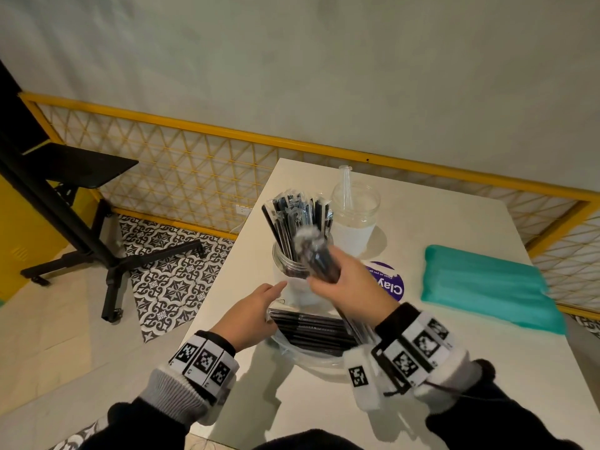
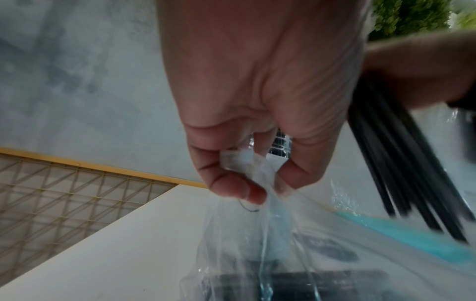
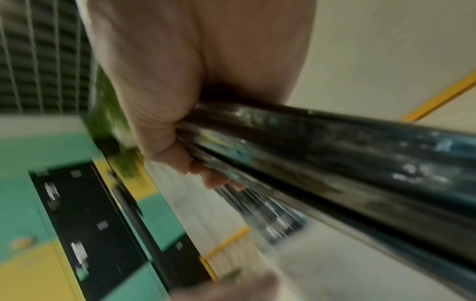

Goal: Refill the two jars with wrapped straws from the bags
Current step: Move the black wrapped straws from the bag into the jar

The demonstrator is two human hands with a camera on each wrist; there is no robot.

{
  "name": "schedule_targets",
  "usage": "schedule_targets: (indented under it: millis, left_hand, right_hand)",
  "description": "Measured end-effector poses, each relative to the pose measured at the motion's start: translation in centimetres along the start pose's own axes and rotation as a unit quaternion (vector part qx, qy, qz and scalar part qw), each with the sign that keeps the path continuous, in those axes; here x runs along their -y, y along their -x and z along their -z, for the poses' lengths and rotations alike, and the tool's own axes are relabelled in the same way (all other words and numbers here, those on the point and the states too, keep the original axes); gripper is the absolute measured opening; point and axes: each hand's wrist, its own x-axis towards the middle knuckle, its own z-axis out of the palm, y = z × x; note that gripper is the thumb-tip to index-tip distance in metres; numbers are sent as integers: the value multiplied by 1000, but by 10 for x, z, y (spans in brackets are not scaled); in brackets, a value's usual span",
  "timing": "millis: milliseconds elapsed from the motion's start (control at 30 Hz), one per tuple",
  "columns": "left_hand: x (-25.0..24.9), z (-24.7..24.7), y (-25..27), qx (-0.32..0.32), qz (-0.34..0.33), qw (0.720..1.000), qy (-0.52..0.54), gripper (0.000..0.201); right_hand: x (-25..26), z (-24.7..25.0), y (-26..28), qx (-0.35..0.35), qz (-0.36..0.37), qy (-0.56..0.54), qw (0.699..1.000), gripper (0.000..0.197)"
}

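Note:
A clear jar [image 1: 287,263] on the white table [image 1: 487,368] holds several black wrapped straws [image 1: 292,219] standing upright. Behind it to the right a second clear jar [image 1: 355,219] holds one clear straw. My right hand [image 1: 347,284] grips a bundle of black wrapped straws [image 1: 319,254], tilted up beside the first jar; the bundle [image 3: 335,146] shows close and blurred in the right wrist view. My left hand [image 1: 250,315] pinches the edge of a clear plastic bag [image 2: 247,163] of black straws [image 1: 311,329] lying at the table's near edge.
A teal bag [image 1: 487,287] lies on the table's right side. A purple round sticker [image 1: 388,280] sits by the jars. A yellow lattice rail [image 1: 194,164] runs behind the table, and a black stand [image 1: 81,238] is on the floor at left.

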Motion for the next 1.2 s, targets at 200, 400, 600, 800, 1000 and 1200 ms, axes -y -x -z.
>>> schedule_targets:
  millis: [200, 400, 600, 800, 1000, 1200]
  left_hand:
    - [-1, 0, -1, 1, 3, 1000, 5, 77]
    - [0, 0, 0, 3, 5, 1000, -2, 77]
    - [1, -1, -3, 9, 6, 1000, 2, 77]
    - [0, -1, -4, 14, 5, 1000, -2, 78]
    - [0, -2, -4, 14, 2, 1000, 4, 77]
    - [-1, 0, -3, 12, 0, 1000, 1, 76]
  right_hand:
    - [71, 36, -28, -189, 131, -125, 965, 16]
    - [62, 25, -67, -295, 141, -184, 927, 14]
    - [9, -10, -77, -223, 50, -120, 966, 17]
    - [-7, -21, -81, -224, 61, -23, 973, 21]
    - [-17, -11, -75, -199, 48, 138, 969, 56]
    - [-34, -11, -79, -163, 53, 126, 977, 67]
